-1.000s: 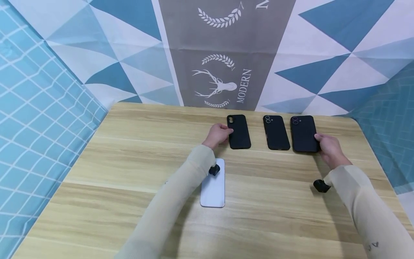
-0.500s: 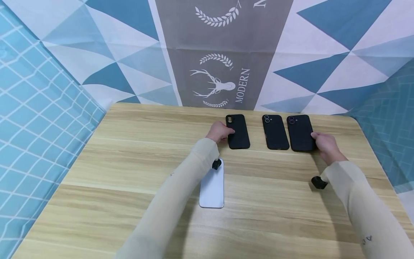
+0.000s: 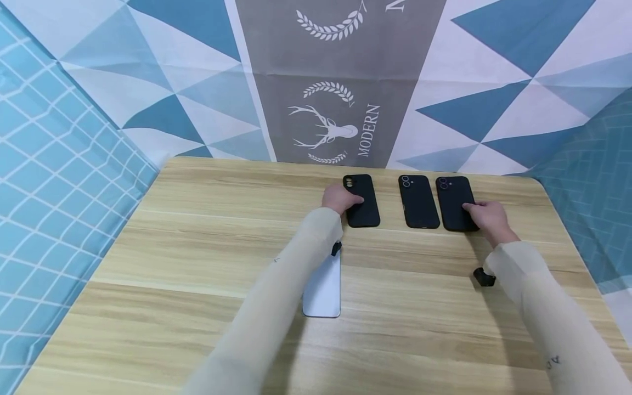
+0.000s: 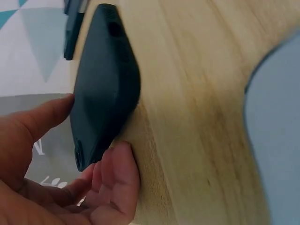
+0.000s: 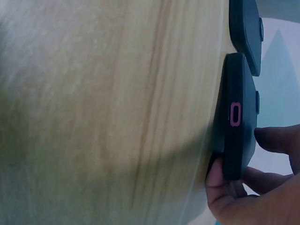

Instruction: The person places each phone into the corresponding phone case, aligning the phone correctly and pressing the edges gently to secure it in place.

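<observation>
L hand [image 3: 339,199] & R hand [image 3: 489,217], thumbs atop, fingers curled at outer edges, pinch leftmost case [image 3: 366,212] & rightmost phone [image 3: 452,206] resp., near far edge of table [image 3: 405,296]; light, level grip advisable.

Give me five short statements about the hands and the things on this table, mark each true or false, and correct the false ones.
1. The left hand touches the leftmost black case. True.
2. The right hand is on the middle black case. False: it is on the rightmost black case.
3. Neither hand touches the middle black case. True.
4. The white slab lies beyond the row of black cases. False: it lies on the near side of the row, partly hidden by the left sleeve.
5. The end of the rightmost black case shows a pink-edged opening. True.
</observation>
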The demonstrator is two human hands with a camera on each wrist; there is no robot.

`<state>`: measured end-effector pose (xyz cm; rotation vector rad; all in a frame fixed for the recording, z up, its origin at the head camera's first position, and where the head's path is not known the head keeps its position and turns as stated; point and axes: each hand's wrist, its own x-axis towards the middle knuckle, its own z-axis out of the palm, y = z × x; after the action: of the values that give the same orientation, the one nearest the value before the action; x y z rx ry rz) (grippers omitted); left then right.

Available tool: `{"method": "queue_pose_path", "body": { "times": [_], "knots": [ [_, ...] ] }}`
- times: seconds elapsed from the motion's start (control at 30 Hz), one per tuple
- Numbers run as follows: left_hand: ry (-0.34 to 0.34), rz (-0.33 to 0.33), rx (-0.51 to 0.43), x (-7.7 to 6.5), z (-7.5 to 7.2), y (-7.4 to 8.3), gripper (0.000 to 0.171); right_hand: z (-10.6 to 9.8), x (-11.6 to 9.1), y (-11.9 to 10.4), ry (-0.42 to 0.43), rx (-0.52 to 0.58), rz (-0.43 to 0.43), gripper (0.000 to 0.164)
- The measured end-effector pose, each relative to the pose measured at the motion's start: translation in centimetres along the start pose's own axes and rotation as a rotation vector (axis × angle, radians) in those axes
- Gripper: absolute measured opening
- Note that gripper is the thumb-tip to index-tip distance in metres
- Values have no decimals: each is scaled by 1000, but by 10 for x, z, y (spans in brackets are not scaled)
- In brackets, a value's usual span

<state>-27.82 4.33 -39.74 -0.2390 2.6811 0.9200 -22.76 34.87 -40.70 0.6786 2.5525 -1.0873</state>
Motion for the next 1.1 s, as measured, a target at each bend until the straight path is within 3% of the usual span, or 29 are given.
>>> {"method": "queue_pose_path", "body": {
  "times": [0.1, 0.23, 0.47, 0.6, 0.83, 0.87, 0.97, 1.07, 1.1],
  "knots": [
    [46, -3, 65, 0, 5, 4, 61, 1, -1, -2, 11, -62, 4, 71],
    [48, -43, 81, 2, 8, 6, 62, 3, -2, -6, 17, -126, 0, 75],
    [12, -49, 135, 5, 7, 9, 54, 6, 0, -7, 51, -168, -6, 72],
    [2, -62, 132, 7, 5, 10, 41, 7, 1, -7, 68, -189, -2, 70],
    [-25, -107, 4, 12, -4, 6, 28, 9, 0, -10, 71, -205, 24, 70],
    [-10, -83, -23, 22, 1, 0, 25, 9, -1, -11, 72, -207, 28, 70],
    [-30, -100, -91, 36, 2, -9, 27, 9, -2, -13, 74, -220, 39, 70],
    [-63, -117, -188, 46, 3, -19, 27, 10, -2, -13, 74, -224, 43, 70],
    [-86, -161, -222, 41, -2, -16, 28, 10, -2, -13, 76, -229, 40, 70]
  ]
}}
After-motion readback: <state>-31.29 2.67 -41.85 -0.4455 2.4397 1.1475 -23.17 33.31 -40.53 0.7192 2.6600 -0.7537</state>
